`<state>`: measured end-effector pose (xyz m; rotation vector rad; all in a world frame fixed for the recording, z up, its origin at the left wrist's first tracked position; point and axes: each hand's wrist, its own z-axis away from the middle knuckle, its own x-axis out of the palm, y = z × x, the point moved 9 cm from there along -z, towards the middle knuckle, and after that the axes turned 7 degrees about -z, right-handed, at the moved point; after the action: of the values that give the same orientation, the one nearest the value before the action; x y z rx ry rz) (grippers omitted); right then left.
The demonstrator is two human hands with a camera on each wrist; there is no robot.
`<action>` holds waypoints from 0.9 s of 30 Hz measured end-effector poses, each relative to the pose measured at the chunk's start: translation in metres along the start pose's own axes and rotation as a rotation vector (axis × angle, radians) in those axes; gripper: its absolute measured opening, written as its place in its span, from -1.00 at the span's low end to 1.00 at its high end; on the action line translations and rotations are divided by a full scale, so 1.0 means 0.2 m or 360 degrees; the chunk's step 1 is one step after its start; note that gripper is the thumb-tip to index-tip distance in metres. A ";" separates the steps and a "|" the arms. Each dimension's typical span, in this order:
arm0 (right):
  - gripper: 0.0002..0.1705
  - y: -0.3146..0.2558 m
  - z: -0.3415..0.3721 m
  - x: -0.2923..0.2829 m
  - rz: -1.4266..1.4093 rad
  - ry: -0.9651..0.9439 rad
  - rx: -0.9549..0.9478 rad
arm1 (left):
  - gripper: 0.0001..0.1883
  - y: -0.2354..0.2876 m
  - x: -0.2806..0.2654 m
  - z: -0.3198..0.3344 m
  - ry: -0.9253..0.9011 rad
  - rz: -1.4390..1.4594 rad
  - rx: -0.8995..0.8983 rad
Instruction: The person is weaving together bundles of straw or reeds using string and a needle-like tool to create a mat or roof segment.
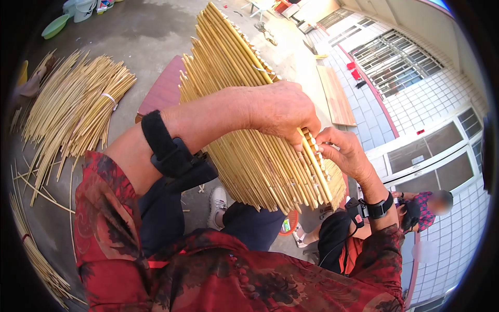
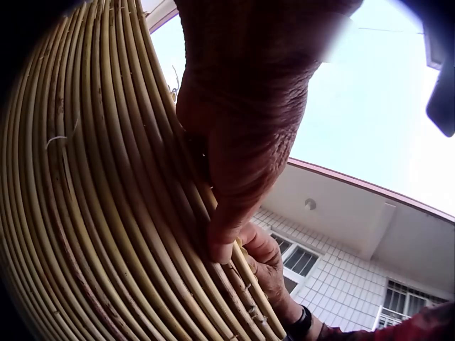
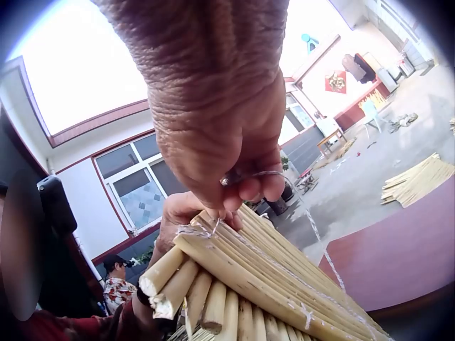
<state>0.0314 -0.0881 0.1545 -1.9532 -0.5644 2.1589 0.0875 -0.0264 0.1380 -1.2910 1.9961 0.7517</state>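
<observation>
A mat of yellow reed stalks (image 1: pixel 244 151), bound with twine, stands tilted over the person's lap. My left hand (image 1: pixel 283 106) reaches over the mat and grips its edge, the thumb pressing the outermost stalks. Opposite it, my right hand (image 1: pixel 347 151) has curled fingers at the same edge, close to the left fingertips. White twine (image 3: pixel 313 224) trails from the right fingers down to the stalks in the right wrist view. A small dark tip (image 3: pixel 229 179) shows within that hand; the rest of it is hidden. Cut stalk ends (image 3: pixel 163 305) face that camera.
Bundles of loose reeds (image 1: pixel 78 104) lie on the ground at the left. Behind the mat is a reddish board (image 1: pixel 163 88), with a wooden plank (image 1: pixel 335 96) farther right. Another person (image 1: pixel 426 210) sits at the right. An orange basket (image 1: pixel 289 223) stands below the mat.
</observation>
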 end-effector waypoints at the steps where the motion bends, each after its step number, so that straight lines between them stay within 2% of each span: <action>1: -0.87 -0.01 0.00 0.00 0.0052 -0.0009 -0.0043 | -0.72 0.00 0.00 0.00 0.0012 -0.0012 0.0002; 4: -0.90 -0.03 0.00 0.01 0.0034 -0.0008 -0.0047 | -0.72 0.01 -0.02 0.01 0.0085 -0.0045 0.0034; 8: -0.92 -0.03 0.01 0.02 0.0020 0.0049 -0.0056 | -0.72 0.02 -0.03 0.04 0.0005 -0.0024 -0.0024; 10: -0.91 -0.05 0.01 0.04 0.0010 0.0054 -0.0052 | -0.72 0.06 -0.05 0.07 0.0062 -0.0041 0.0053; 12: -0.89 -0.05 0.01 0.05 0.0009 0.0039 -0.0076 | -0.71 0.07 -0.02 0.08 0.0003 -0.0099 0.0066; 14: -0.89 -0.07 0.01 0.09 0.0050 -0.0106 -0.0106 | -0.70 0.08 0.01 0.11 -0.0056 -0.0159 0.0079; 17: -0.88 -0.10 0.02 0.13 -0.0001 -0.0135 -0.0077 | -0.69 0.16 -0.03 0.15 0.0161 -0.0163 0.0237; 20: -0.88 -0.11 0.02 0.14 0.0025 -0.0095 -0.0153 | -0.69 0.17 -0.05 0.18 0.0249 -0.0131 0.0266; 22: -0.86 -0.14 0.02 0.15 0.0030 -0.0057 -0.0256 | -0.70 0.18 -0.04 0.19 0.0234 -0.0147 0.0261; 27: -0.82 -0.13 0.03 0.19 -0.0024 -0.0054 -0.0201 | -0.73 0.19 -0.06 0.21 0.0251 -0.0174 0.0226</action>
<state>0.0179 -0.0504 0.1310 -1.9701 -0.7357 2.2008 0.0641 0.0257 0.1243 -1.3986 2.0424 0.4600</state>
